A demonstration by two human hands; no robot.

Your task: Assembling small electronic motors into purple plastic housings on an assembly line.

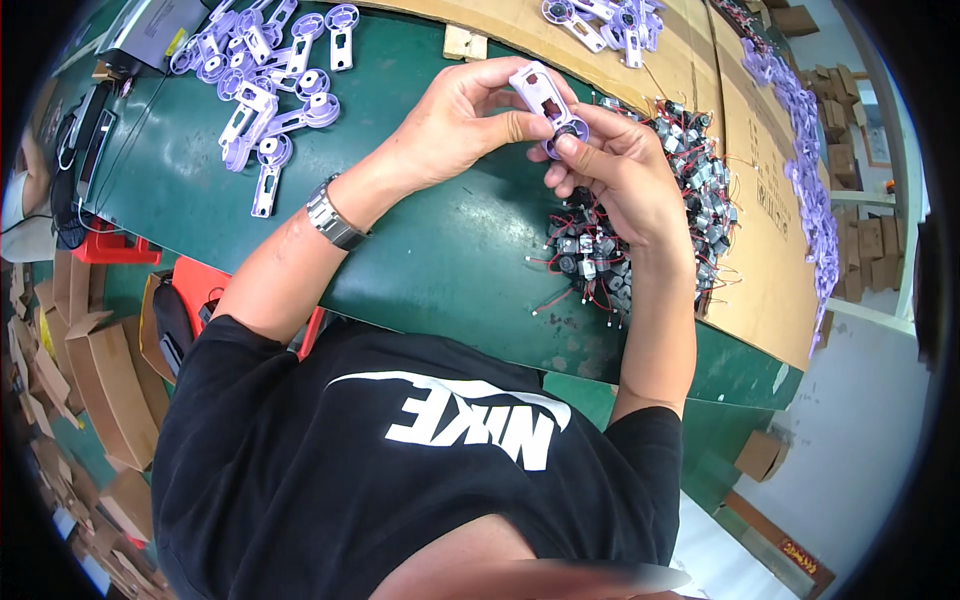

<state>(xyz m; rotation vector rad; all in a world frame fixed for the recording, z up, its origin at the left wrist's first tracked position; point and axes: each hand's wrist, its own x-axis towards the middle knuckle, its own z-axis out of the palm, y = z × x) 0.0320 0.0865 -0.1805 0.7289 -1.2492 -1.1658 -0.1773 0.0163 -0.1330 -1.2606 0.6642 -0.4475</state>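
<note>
Between my two hands, above the green table, is a light purple plastic housing (541,92) with a rectangular handle and a round ring at its lower end. My left hand (470,115) pinches its side between thumb and fingers. The thumb of my right hand (618,165) presses at the round end, where a dark round part sits inside the ring; its fingers curl around behind. Beneath and beside my right hand lies a heap of small black and grey motors (590,250) with thin red wires, partly hidden by the hand and forearm.
Many similar purple housings (265,100) lie heaped at the far left of the green table (430,270). Flat cardboard (760,250) covers the right side, with more purple parts (815,200) along its edge. A grey box-shaped device (150,30) stands far left; red stools (115,245) and cartons (110,390) are below.
</note>
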